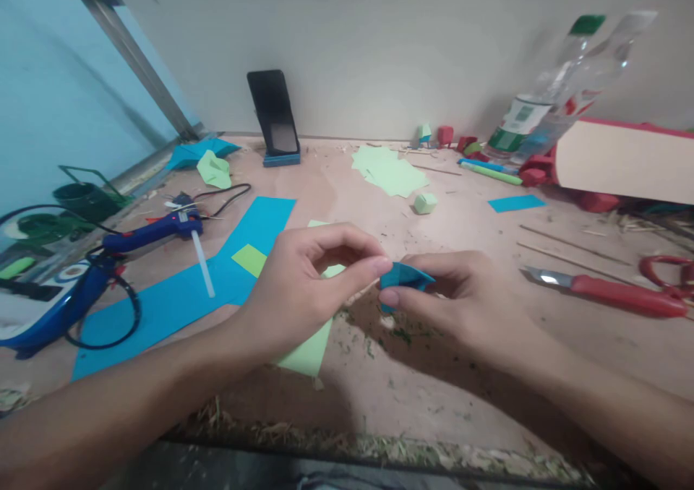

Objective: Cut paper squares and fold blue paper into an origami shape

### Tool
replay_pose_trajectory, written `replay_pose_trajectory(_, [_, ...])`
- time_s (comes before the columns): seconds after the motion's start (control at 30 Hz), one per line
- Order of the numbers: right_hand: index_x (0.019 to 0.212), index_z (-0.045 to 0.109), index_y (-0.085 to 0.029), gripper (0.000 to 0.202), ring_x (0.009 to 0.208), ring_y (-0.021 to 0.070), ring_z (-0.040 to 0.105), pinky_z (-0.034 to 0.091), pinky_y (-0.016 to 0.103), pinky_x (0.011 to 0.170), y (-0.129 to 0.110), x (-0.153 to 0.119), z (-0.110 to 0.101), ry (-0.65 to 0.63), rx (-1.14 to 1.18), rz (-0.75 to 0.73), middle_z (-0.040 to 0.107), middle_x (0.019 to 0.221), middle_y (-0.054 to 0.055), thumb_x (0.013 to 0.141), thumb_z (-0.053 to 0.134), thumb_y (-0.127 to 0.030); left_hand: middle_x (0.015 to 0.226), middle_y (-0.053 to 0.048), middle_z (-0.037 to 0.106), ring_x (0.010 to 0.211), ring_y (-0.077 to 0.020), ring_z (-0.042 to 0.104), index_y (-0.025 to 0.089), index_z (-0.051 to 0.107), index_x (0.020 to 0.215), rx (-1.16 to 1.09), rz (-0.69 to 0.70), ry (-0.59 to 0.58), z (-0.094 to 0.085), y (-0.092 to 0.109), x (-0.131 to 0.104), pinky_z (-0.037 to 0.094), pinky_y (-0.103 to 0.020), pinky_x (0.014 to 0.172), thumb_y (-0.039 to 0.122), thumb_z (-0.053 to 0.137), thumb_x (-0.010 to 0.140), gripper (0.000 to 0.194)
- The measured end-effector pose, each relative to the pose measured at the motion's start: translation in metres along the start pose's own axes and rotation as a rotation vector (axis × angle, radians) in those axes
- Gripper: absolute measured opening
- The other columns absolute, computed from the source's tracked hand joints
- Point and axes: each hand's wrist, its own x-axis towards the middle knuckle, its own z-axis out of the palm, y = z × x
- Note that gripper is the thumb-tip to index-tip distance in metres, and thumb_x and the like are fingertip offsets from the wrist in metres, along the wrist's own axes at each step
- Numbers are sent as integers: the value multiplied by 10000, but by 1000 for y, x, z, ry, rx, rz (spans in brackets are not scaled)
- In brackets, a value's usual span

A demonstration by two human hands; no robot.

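A small folded piece of blue paper [404, 279] is held between both hands above the middle of the table. My right hand [460, 291] pinches it between thumb and fingers. The thumb and index finger of my left hand [325, 280] are pressed together at its left corner. Beneath and beside my left hand lie a light green paper strip [311, 349] and large blue paper strips [168, 306], with a small yellow-green piece [249, 260] on the blue. A pale green folded paper cube [426, 202] sits beyond the hands.
A blue glue gun [155, 231] with a white stick lies left. Behind stand a phone [274, 114] and plastic bottles [523, 114]. Green sheets [387, 170] lie at the back. On the right are a red-handled knife [623, 295], thin sticks, red scissors [666, 273] and a blue rectangle [516, 203].
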Motion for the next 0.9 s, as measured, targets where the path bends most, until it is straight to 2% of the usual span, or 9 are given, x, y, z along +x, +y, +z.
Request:
replay_pose_trajectory(0.13, [716, 736, -170, 167, 529, 97, 512, 398, 219, 477, 4, 1, 0, -14, 101, 102, 627, 604, -36, 862, 767, -246, 817, 7, 765, 760, -125, 717, 187, 776, 869, 8, -22, -42, 1, -2, 1, 583, -205, 685, 213, 781, 903, 44])
replay_pose_trajectory(0.3, [838, 799, -164, 186, 637, 134, 618, 521, 254, 607, 1, 2, -1, -112, 304, 146, 732, 737, 2, 779, 889, -317, 785, 30, 753, 731, -88, 695, 181, 765, 835, 43, -18, -25, 0, -3, 2, 555, -160, 671, 199, 745, 930, 99])
replay_pose_trajectory(0.4, [801, 801, -179, 177, 675, 135, 630, 532, 253, 659, 1, 3, -3, -124, 368, 159, 738, 749, 2, 760, 913, -310, 785, 29, 748, 683, -85, 682, 173, 758, 832, -9, -39, 4, 0, -3, 3, 561, -179, 667, 207, 763, 918, 93])
replay_pose_trajectory(0.57, [739, 800, -181, 156, 625, 119, 594, 487, 242, 618, 6, 2, -5, -26, 262, 193, 712, 680, -1, 846, 834, -290, 788, 28, 744, 696, -92, 683, 182, 754, 842, -67, -67, -14, -1, -4, 2, 566, -198, 690, 252, 767, 926, 110])
replay_pose_trajectory(0.7, [731, 811, -202, 144, 678, 129, 622, 504, 243, 652, 12, 3, -6, 95, 327, 143, 744, 728, 4, 828, 856, -299, 749, 16, 738, 702, -103, 678, 172, 745, 790, 22, -43, -62, 1, -1, 0, 541, -197, 655, 246, 742, 934, 161])
replay_pose_trajectory(0.9, [727, 820, -218, 136, 717, 134, 631, 501, 240, 682, 18, 4, -7, 115, 416, 149, 754, 734, 0, 836, 854, -292, 789, 5, 772, 729, -111, 661, 179, 803, 819, 133, -129, -137, 6, 0, 0, 520, -212, 694, 209, 730, 922, 129])
